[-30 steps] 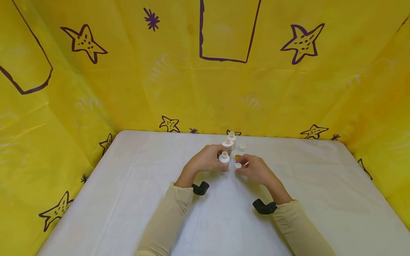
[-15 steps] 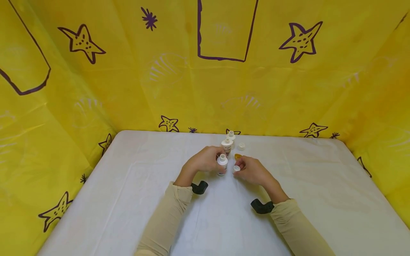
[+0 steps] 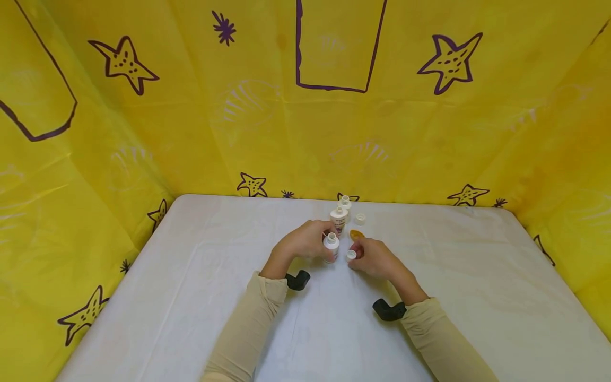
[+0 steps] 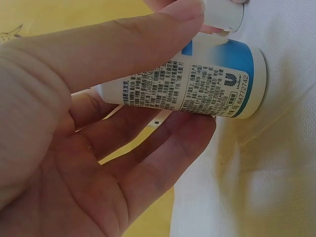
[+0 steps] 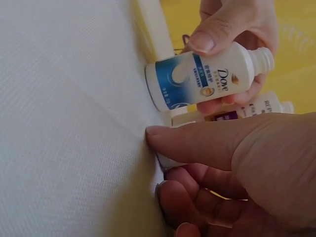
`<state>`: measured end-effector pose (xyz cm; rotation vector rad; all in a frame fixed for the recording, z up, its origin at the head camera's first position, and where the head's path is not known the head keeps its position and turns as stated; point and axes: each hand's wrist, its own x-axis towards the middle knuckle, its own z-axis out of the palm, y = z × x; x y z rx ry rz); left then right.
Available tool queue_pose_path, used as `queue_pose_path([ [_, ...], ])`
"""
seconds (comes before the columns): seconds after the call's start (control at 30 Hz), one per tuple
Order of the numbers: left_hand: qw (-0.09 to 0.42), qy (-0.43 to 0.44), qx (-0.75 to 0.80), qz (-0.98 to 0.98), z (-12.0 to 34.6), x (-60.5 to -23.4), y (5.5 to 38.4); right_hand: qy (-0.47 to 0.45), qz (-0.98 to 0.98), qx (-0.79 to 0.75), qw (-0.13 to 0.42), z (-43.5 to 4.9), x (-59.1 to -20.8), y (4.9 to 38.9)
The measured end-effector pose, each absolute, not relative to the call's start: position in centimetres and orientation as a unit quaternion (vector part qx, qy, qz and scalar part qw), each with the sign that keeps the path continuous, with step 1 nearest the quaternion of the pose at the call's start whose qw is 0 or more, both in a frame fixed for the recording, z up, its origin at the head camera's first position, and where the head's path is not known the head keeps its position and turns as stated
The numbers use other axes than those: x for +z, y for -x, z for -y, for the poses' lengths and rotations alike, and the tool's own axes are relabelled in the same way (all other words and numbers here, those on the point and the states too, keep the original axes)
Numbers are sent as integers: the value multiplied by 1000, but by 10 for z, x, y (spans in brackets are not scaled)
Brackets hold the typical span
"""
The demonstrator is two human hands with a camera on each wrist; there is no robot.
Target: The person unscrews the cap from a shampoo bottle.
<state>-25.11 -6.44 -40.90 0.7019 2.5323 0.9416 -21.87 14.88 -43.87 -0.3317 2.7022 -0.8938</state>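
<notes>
A small uncapped white-and-blue Dove bottle [image 3: 331,245] stands upright on the table, its threaded neck bare. My left hand [image 3: 305,240] grips it round the body; the left wrist view shows the thumb across the printed label [image 4: 197,84]. Just right of the bottle, my right hand [image 3: 378,259] pinches a white cap [image 3: 351,255] down at the cloth. The thumb hides much of this cap in the right wrist view. Behind the held bottle stand two more uncapped white bottles, a nearer one [image 3: 339,218] and a farther one [image 3: 346,202].
An amber cap [image 3: 356,234] lies just beyond my right fingers. Farther back is another white cap [image 3: 360,219]. White cloth covers the table [image 3: 215,254], and a yellow curtain [image 3: 191,132] with starfish drawings hangs behind its back edge.
My right hand has drawn the white cap slightly toward me and down to the cloth, uncovering more of the amber cap. The held bottle has shifted a little toward me.
</notes>
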Motion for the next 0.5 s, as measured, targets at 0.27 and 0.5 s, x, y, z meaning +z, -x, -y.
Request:
queue_pose_path([
  [0.27,199,-231,336,-891,65,-405,248,113,-934,-305,147,-150,-440,218],
  [0.5,228,-217,306,-899,79,-394,243,98,-930,-320,151,-169,-427,218],
])
